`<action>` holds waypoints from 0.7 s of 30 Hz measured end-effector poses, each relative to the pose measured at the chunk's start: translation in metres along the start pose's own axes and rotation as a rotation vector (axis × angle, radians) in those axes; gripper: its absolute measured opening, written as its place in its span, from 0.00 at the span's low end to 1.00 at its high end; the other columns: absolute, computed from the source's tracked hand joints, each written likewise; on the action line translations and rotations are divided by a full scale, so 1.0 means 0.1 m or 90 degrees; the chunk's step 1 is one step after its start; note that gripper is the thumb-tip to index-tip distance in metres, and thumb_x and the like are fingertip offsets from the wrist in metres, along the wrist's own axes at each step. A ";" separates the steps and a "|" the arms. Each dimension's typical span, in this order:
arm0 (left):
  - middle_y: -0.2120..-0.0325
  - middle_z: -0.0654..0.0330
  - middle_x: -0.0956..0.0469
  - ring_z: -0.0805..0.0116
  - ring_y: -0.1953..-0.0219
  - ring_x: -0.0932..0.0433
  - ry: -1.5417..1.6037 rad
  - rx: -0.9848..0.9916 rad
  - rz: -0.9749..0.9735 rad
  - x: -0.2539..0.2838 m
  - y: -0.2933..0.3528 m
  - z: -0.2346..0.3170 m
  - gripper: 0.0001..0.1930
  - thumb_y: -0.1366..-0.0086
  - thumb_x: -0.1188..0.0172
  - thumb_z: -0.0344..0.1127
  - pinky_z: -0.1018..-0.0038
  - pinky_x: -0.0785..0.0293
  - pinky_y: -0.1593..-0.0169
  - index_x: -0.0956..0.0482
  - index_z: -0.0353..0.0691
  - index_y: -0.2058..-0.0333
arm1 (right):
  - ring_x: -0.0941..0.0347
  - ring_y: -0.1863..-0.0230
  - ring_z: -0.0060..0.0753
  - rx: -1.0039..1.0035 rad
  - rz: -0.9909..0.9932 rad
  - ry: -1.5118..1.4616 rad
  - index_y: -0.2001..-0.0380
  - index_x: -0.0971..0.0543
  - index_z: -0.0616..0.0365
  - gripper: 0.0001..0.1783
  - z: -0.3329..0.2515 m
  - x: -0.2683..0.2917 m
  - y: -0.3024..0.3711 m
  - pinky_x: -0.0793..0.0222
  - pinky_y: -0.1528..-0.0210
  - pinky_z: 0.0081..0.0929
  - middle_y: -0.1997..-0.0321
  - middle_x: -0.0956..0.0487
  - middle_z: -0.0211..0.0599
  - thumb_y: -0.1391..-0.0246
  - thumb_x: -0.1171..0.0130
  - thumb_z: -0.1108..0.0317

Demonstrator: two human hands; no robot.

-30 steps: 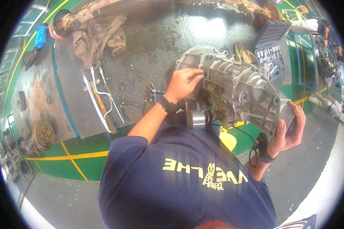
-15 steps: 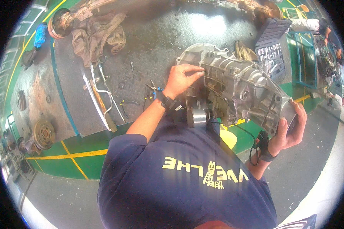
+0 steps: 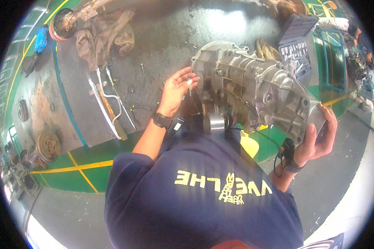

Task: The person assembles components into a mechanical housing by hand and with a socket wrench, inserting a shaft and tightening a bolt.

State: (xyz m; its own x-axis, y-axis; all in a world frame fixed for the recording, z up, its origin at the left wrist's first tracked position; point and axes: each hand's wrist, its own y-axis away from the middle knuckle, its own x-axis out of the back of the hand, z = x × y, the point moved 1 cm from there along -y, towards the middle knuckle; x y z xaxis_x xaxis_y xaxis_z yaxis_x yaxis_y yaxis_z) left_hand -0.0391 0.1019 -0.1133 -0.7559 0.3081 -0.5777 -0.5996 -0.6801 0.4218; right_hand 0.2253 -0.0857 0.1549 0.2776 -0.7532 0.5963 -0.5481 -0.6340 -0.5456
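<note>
Way left of the gearbox (image 3: 257, 85) there's a rusty disc (image 3: 48, 146); closer in, left of the gearbox, a crumpled brown cloth (image 3: 106, 39) and some bent tubes (image 3: 111, 97) lie on the counter (image 3: 158, 37); left hand (image 3: 177, 91) is just by the gearbox's left end, fingertips pinched together on a thin metal pin (image 3: 190, 90); gearbox itself sits between both hands; open tool case (image 3: 296, 58) behind its right half; right hand (image 3: 316, 143) is clamped on its right end.
</note>
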 end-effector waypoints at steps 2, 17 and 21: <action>0.48 0.48 0.22 0.56 0.44 0.19 -0.030 -0.003 0.012 0.04 0.12 0.02 0.25 0.28 0.40 0.24 0.62 0.18 0.41 0.32 0.29 0.35 | 0.24 0.43 0.44 0.016 0.001 -0.018 0.47 0.20 0.70 0.28 0.00 0.00 -0.02 0.31 0.36 0.40 0.45 0.19 0.50 0.48 0.31 0.63; 0.54 0.53 0.21 0.56 0.51 0.16 -0.407 -0.446 0.240 -1.07 1.81 1.23 0.34 0.41 0.31 0.14 0.62 0.14 0.48 0.28 0.36 0.36 | 0.21 0.51 0.51 0.157 -0.016 -0.157 0.52 0.16 0.60 0.25 0.39 0.69 0.39 0.26 0.45 0.44 0.51 0.17 0.46 0.53 0.25 0.61; 0.68 0.56 0.17 0.60 0.64 0.14 -0.533 -0.404 -0.076 -2.13 2.04 0.87 0.28 0.47 0.31 0.13 0.64 0.13 0.59 0.24 0.36 0.47 | 0.20 0.67 0.45 0.085 -0.199 -0.472 0.54 0.16 0.60 0.18 0.67 0.75 0.74 0.24 0.63 0.39 0.64 0.17 0.43 0.45 0.28 0.62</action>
State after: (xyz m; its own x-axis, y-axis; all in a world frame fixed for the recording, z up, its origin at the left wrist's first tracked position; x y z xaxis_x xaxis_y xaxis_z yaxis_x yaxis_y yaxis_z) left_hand -0.0231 -0.0448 0.1572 -0.7865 0.5918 0.1768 -0.6171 -0.7642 -0.1877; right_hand 0.2580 -0.2013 0.1200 0.8777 -0.4287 0.2142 -0.2727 -0.8144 -0.5122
